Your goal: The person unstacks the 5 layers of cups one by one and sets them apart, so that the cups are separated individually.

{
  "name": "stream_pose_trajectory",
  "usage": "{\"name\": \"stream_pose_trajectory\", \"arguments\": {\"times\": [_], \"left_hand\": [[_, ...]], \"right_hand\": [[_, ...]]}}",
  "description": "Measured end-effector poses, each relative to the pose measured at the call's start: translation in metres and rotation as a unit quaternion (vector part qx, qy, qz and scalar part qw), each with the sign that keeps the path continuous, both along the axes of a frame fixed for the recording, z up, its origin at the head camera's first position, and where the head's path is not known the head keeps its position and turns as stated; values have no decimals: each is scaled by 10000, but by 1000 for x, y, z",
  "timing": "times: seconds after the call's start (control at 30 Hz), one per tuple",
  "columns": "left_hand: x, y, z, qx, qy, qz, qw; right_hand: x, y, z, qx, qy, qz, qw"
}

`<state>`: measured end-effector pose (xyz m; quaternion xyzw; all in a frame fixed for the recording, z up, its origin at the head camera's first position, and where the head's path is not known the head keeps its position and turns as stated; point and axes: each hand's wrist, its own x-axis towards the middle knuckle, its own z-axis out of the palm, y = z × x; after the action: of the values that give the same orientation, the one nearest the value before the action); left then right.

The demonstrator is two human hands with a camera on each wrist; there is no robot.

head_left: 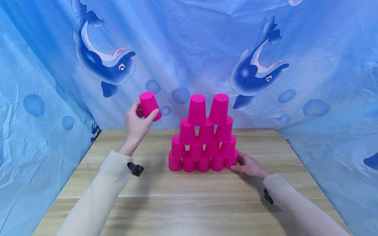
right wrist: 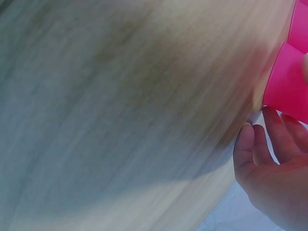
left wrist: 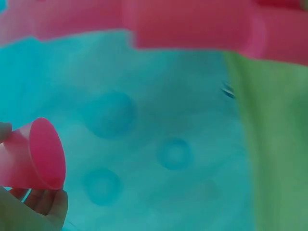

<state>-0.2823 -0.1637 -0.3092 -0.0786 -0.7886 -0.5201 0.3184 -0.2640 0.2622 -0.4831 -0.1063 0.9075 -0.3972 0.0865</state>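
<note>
A pink plastic cup (head_left: pixel 150 105) is in my left hand (head_left: pixel 138 122), gripped between thumb and fingers, raised left of a stack of pink cups. It is tilted with its base up; its open mouth shows in the left wrist view, where fingers (left wrist: pixel 45 204) lie along its side. The stack has several upside-down cups in each of its two lower rows, then three, with two cups (head_left: pixel 197 109) on top. My right hand (head_left: pixel 251 165) holds the bottom row's rightmost cup (right wrist: pixel 288 86) at its side, thumb in front and fingers behind.
The stack stands on a light wooden table (head_left: pixel 195 203). Behind and beside the table hangs a blue curtain (head_left: pixel 189 39) printed with dolphins and bubbles. Dark straps with small devices (head_left: pixel 136 169) are on both wrists, over pale sleeves.
</note>
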Motion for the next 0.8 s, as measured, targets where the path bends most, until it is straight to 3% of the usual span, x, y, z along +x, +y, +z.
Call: {"name": "stream_pose_trajectory", "arguments": {"times": [0.2, 0.33, 0.8], "left_hand": [[-4, -42, -47, -221, -728, 273, 9967], [-3, -69, -71, -366, -1225, 447, 9908], [8, -150, -127, -716, -2550, 1318, 9552]], "right_hand": [[-1, 0, 1, 12, -98, -125, 9999], [-1, -1, 0, 17, -86, -133, 9999], [0, 0, -2, 34, -63, -219, 9997]]}}
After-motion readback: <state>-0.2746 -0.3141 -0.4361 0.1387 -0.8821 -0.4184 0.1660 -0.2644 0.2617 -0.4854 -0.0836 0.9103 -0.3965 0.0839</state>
